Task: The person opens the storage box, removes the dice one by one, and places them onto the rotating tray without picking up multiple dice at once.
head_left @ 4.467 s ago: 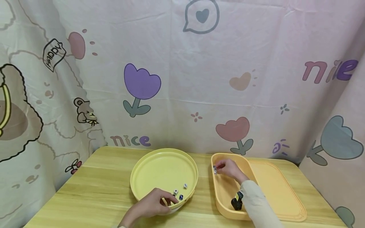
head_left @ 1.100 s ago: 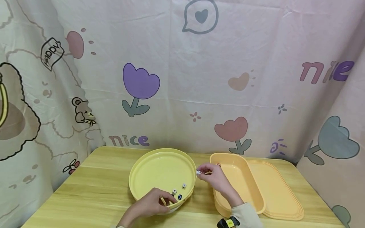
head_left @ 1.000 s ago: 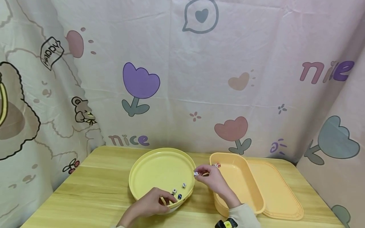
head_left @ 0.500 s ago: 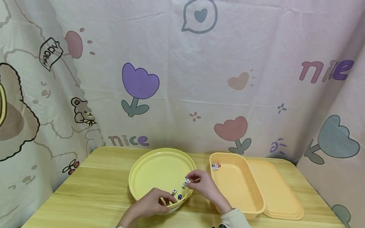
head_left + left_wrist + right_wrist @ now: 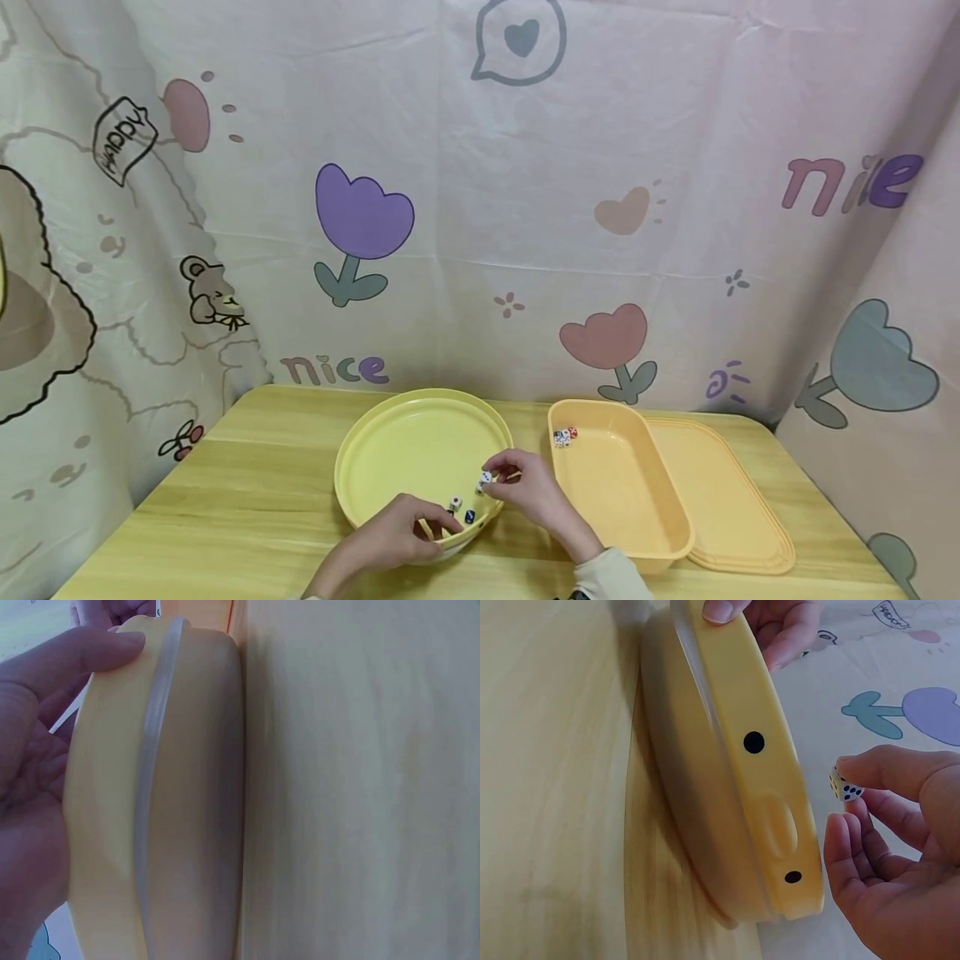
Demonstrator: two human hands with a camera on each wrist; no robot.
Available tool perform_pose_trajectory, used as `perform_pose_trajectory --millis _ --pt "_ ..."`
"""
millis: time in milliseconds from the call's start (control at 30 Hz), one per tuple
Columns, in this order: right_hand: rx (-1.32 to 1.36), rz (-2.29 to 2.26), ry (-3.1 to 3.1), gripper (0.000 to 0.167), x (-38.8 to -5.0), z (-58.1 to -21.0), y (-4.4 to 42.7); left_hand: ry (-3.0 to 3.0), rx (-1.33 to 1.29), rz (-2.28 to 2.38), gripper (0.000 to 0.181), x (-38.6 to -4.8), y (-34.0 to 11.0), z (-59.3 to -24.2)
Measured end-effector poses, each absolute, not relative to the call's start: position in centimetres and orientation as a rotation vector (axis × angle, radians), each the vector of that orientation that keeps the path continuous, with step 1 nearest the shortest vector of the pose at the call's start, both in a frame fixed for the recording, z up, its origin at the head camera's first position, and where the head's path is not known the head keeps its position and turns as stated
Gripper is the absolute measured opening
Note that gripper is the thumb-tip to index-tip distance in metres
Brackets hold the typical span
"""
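My left hand [image 5: 397, 533] grips the near rim of a round yellow container [image 5: 420, 450], thumb outside and fingers over the edge. In the left wrist view the thumb presses on its yellow side wall. My right hand [image 5: 531, 493] pinches a white die [image 5: 847, 787] with dark dots between thumb and fingertips, over the container's right side. Close below the held die lies another white die [image 5: 480, 489]. A dark blue die [image 5: 470, 517] and a white die [image 5: 455, 502] lie near the left fingers, which partly hide a further dark one.
To the right stands an orange rectangular box [image 5: 622, 483] with several dice [image 5: 562, 437] grouped in its far left corner. Its flat lid [image 5: 727, 500] lies beside it on the wooden table [image 5: 247, 475]. A printed curtain [image 5: 450, 208] hangs behind.
My right hand has moved from the orange box leftward to the round container, carrying a white die. The dice in the box's corner have come into view. The left hand stays on the rim.
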State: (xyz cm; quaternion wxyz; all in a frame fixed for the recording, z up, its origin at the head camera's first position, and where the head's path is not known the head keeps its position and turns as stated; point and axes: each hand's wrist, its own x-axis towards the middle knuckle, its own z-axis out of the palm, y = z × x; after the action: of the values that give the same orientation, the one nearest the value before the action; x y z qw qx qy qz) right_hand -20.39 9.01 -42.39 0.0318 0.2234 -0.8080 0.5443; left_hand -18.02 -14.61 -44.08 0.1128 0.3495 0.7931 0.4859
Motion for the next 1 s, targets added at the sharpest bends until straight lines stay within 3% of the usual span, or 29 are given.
perform_pose_trajectory --millis 1000 --pt "0.673 1.442 -2.572 0.012 -20.6 -41.2 9.3 2.333 1.031 1.419 0.022 -17.8 -14.7 -43.9"
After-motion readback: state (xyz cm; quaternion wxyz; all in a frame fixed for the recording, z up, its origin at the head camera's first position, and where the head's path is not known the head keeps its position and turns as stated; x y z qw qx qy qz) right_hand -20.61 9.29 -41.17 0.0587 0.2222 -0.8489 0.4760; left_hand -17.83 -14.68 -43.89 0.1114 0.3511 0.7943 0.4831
